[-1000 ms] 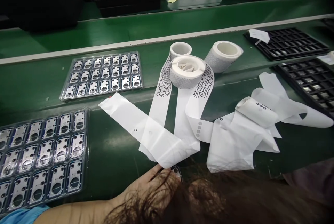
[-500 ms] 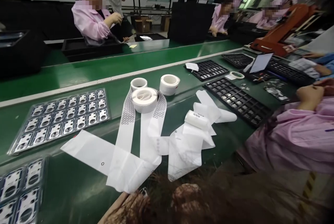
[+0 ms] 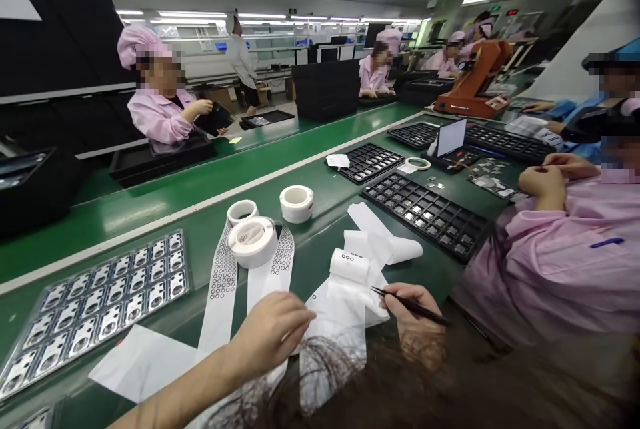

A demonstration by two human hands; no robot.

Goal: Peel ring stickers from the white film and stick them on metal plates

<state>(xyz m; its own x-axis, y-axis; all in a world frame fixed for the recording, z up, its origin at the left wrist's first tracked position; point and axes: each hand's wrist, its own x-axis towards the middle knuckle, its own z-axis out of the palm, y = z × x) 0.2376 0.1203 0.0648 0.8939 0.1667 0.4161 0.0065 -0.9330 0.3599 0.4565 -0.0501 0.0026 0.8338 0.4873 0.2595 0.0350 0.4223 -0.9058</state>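
In the head view, my right hand (image 3: pixel 420 326) grips black tweezers (image 3: pixel 415 306) whose tips point left, over a crumpled white strip of backing paper (image 3: pixel 345 306). My left hand (image 3: pixel 275 329) is above the white strips, its fingers bent together; whatever may be in them is hidden. Beyond the left hand, a white sticker roll (image 3: pixel 253 246) sits with sheets of small black rings (image 3: pixel 223 276) trailing from it. Behind that lie another roll (image 3: pixel 242 210) and a separate white roll (image 3: pixel 297 206). Hair covers part of the near edge.
A clear tray of metal-looking parts (image 3: pixel 107 302) lies at left. Black compartment trays (image 3: pixel 425 216) and a tape ring (image 3: pixel 418 163) are on the right. A co-worker's pink sleeve (image 3: pixel 555 262) is close on my right. A white-edged green conveyor (image 3: pixel 190 179) runs behind.
The view has tilted up. Both my hands have risen into clear view over the white strips, the right one with tweezers. The rolls and trays seem to stay in place.
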